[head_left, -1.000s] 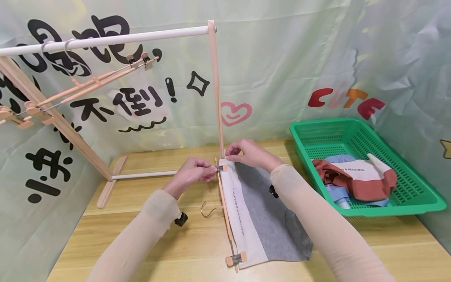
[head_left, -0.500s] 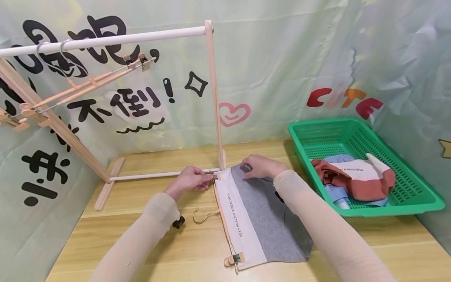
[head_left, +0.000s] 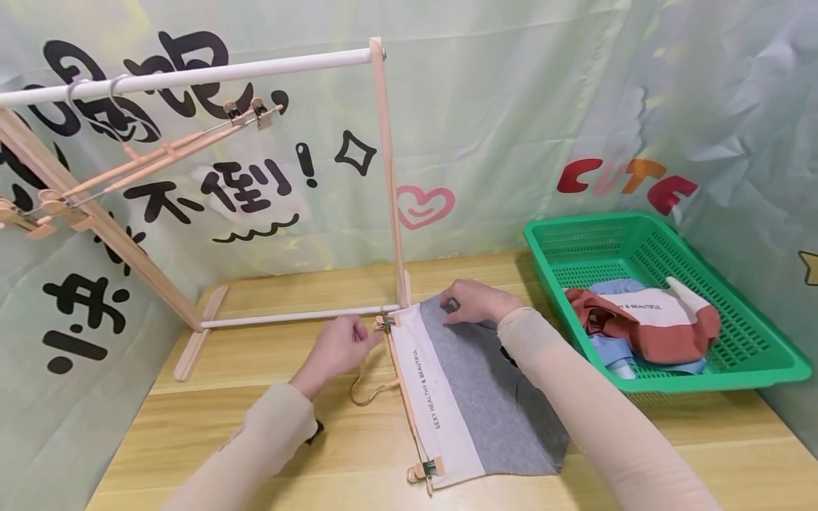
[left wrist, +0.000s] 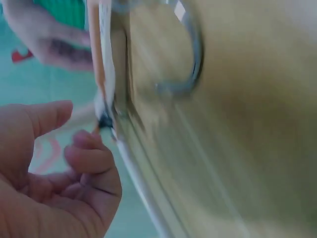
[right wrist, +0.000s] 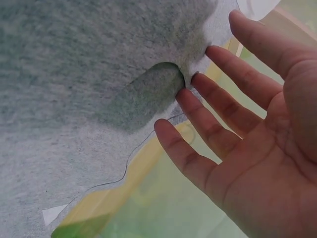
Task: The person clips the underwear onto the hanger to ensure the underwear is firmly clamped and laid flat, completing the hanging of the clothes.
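A grey garment (head_left: 492, 387) with a white printed band lies flat on the table. Along the band runs a clip hanger (head_left: 404, 397); its near clip (head_left: 427, 468) and far clip (head_left: 387, 323) sit on the band's two ends. My left hand (head_left: 339, 346) is just left of the far clip, thumb apart from the loosely curled fingers, holding nothing; the left wrist view shows the clip beyond its fingertips. At the garment's far edge is my right hand (head_left: 479, 301). In the right wrist view its straight, spread fingers (right wrist: 208, 131) touch the grey cloth.
The hanger's metal hook (head_left: 366, 394) points left on the table (head_left: 255, 426). A wood-and-white rack (head_left: 388, 170) stands behind at left, with clip hangers (head_left: 153, 152) on its top bar. At right, a green basket (head_left: 735, 383) holds red-brown, white and blue clothes.
The left hand has let go of the far clip and drawn slightly left. Earlier, the right hand moved from the band's far corner right onto the grey cloth. Garment and hanger shifted slightly.
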The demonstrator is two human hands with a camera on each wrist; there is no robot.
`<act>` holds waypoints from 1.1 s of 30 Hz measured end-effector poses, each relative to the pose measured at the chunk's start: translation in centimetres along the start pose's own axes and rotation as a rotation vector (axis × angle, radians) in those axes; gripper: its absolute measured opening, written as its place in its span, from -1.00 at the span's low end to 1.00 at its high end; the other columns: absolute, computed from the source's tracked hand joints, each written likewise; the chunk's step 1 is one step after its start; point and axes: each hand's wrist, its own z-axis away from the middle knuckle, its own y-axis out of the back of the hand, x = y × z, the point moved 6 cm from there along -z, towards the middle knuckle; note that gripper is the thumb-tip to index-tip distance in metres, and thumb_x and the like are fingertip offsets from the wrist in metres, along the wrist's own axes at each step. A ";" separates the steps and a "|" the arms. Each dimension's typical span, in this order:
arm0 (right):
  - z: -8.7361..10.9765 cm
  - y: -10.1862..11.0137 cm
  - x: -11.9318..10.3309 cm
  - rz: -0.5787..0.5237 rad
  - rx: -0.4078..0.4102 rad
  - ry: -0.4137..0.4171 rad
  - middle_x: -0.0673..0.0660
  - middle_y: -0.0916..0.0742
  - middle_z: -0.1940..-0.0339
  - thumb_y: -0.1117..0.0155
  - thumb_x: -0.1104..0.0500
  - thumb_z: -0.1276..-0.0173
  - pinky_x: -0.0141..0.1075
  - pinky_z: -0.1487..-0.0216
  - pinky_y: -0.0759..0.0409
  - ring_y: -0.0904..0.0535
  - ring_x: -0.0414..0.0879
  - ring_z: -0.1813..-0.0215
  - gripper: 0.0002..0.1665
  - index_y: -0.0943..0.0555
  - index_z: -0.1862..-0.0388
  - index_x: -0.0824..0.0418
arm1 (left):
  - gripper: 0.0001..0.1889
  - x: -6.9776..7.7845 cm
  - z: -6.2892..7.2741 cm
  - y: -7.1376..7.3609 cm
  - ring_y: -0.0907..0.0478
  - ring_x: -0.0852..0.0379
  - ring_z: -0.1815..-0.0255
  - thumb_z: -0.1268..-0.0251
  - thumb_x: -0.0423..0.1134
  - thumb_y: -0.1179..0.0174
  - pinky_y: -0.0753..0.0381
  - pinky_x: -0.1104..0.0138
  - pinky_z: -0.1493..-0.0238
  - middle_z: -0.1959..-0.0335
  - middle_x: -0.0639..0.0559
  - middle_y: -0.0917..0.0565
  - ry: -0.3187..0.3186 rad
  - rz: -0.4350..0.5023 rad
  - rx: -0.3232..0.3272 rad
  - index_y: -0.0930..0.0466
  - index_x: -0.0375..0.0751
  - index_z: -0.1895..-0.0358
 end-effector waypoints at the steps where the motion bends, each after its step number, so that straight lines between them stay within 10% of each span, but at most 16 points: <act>1: 0.0 0.0 0.0 -0.005 -0.001 -0.002 0.25 -0.80 -0.20 -0.45 0.13 -0.51 0.00 -0.32 -0.65 -0.69 0.04 -0.14 -0.55 -0.71 -0.27 0.33 | -0.64 0.1 0.9 -0.5 -0.36 0.20 0.63 -0.48 -0.02 -0.39 -0.34 0.41 0.60 0.60 0.07 -0.55 -0.006 0.012 -0.021 -0.61 -0.23 0.37; 8: 0.1 0.1 0.2 -0.027 -0.005 -0.006 0.23 -0.81 -0.18 -0.44 0.12 -0.52 -0.03 -0.27 -0.67 -0.68 0.00 -0.08 -0.56 -0.72 -0.27 0.30 | -0.61 0.2 6.6 -6.1 -0.54 0.24 0.73 -0.46 0.00 -0.40 -0.56 0.42 0.67 0.65 0.02 -0.69 -0.002 0.244 -0.298 -0.72 -0.20 0.47; 14: 0.0 0.1 0.4 -0.014 -0.002 -0.007 0.25 -0.80 -0.19 -0.45 0.12 -0.51 -0.01 -0.30 -0.66 -0.69 0.04 -0.14 -0.56 -0.72 -0.26 0.32 | -0.75 0.0 8.2 -8.8 -0.58 0.27 0.73 -0.41 -0.21 -0.43 -0.58 0.44 0.69 0.60 -0.01 -0.74 0.030 0.464 -0.301 -0.67 -0.28 0.40; 33: 0.8 0.5 -0.1 -0.029 -0.070 -0.058 0.28 -0.73 -0.35 -0.40 0.08 -0.56 0.04 -0.47 -0.56 -0.60 0.19 -0.44 -0.48 -0.65 -0.37 0.30 | -0.84 -0.8 9.3 -4.4 -0.59 0.20 0.62 -0.46 -0.25 -0.37 -0.69 0.35 0.57 0.55 0.01 -0.69 0.009 0.412 -0.164 -0.68 -0.30 0.24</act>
